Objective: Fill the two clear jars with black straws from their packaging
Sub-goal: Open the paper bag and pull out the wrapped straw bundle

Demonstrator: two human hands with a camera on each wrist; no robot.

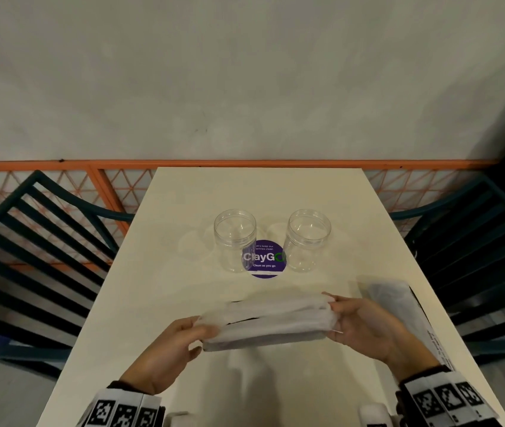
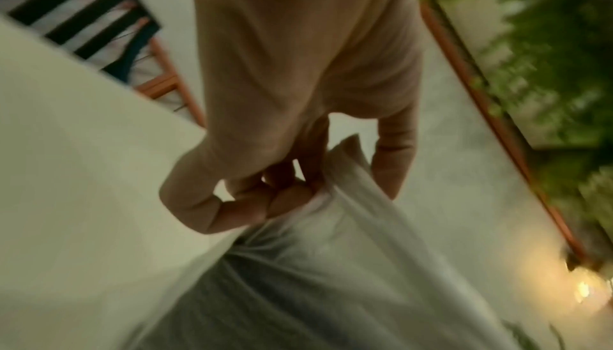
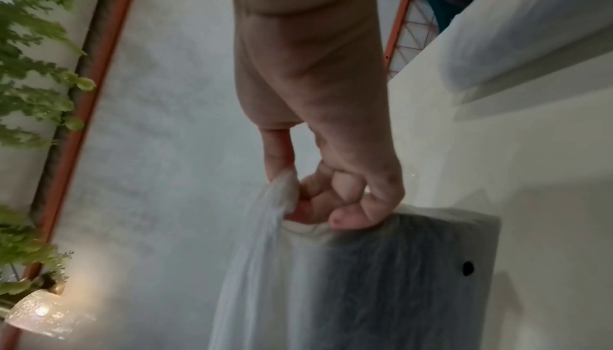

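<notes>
The left hand and right hand are each clamped on one end of a frosted straw package, which is held above the near table. Two clear jars are seen upright behind it, flanking a purple sticker. A second package is seen lying at the right.

Dim, soft light; wrist views motion-blurred; a glowing frosted glass lamp flares beyond the right hand.

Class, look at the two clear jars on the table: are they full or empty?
Empty. Both the left jar and the right jar stand upright and lidless, with no straws inside.
</notes>
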